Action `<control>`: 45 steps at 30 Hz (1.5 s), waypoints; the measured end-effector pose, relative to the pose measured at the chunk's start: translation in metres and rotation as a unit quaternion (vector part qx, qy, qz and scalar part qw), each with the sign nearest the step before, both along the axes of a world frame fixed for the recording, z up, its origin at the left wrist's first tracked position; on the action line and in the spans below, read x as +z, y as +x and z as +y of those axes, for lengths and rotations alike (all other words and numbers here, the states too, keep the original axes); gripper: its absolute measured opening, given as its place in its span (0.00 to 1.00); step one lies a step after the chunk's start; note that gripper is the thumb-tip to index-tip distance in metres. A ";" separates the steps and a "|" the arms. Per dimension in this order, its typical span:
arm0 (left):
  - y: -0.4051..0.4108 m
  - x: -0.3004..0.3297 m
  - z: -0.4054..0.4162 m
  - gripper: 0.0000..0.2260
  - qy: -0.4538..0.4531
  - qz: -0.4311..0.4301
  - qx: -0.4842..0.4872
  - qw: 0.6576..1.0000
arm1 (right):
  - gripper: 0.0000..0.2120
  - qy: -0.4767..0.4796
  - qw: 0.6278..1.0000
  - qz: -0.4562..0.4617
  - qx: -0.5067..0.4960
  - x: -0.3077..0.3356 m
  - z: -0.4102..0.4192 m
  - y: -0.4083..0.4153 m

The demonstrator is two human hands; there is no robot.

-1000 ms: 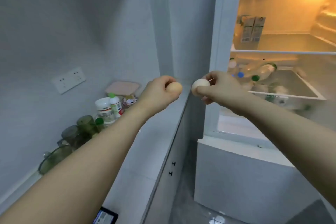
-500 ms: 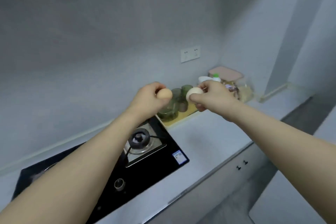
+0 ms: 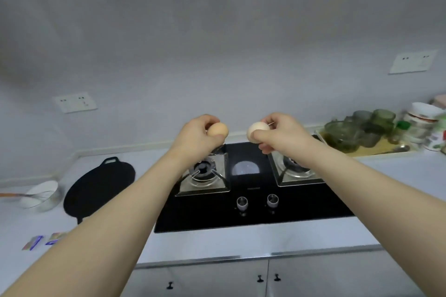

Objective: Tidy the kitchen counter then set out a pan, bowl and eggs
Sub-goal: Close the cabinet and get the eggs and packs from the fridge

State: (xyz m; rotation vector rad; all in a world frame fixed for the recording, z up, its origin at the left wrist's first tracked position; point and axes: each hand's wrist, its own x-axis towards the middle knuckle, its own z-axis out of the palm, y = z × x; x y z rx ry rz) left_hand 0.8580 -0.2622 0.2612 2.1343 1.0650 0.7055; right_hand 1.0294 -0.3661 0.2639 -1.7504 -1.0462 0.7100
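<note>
Each hand grips one smooth oval egg (image 3: 217, 130)

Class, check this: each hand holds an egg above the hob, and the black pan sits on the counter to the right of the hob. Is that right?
Not quite. The head view shows the black pan on the counter to the left of the hob, not the right. The rest stands: the left hand holds one egg, the right hand another egg.

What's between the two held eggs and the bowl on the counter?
Only the black pan, which lies flat on the counter between the bowl and the stove. The left hand and right hand hold the eggs above the stove, so they can pass over it.
</note>
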 end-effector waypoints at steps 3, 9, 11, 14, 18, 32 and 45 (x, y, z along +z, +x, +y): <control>-0.072 -0.005 0.015 0.14 -0.011 0.002 0.039 0.999 | 0.14 -0.013 0.999 0.015 0.043 -0.007 0.028 -0.064; -0.197 -0.026 0.039 0.12 -0.062 -0.007 0.117 0.991 | 0.13 -0.034 0.992 0.067 0.098 -0.027 0.080 -0.168; -0.226 -0.034 0.048 0.11 -0.072 -0.007 0.146 0.987 | 0.14 -0.042 0.989 0.083 0.115 -0.035 0.093 -0.192; -0.263 -0.047 0.064 0.12 -0.099 -0.017 0.190 0.977 | 0.14 -0.057 0.983 0.103 0.139 -0.048 0.118 -0.224; -0.294 -0.065 0.084 0.14 -0.141 -0.046 0.243 0.959 | 0.14 -0.070 0.974 0.142 0.163 -0.069 0.158 -0.249; -0.344 -0.134 0.179 0.14 -0.217 -0.055 0.258 0.940 | 0.14 -0.130 0.957 0.177 0.191 -0.155 0.267 -0.302; -0.337 -0.216 0.317 0.19 -0.215 0.037 0.169 0.961 | 0.12 -0.167 0.971 0.146 0.089 -0.238 0.359 -0.302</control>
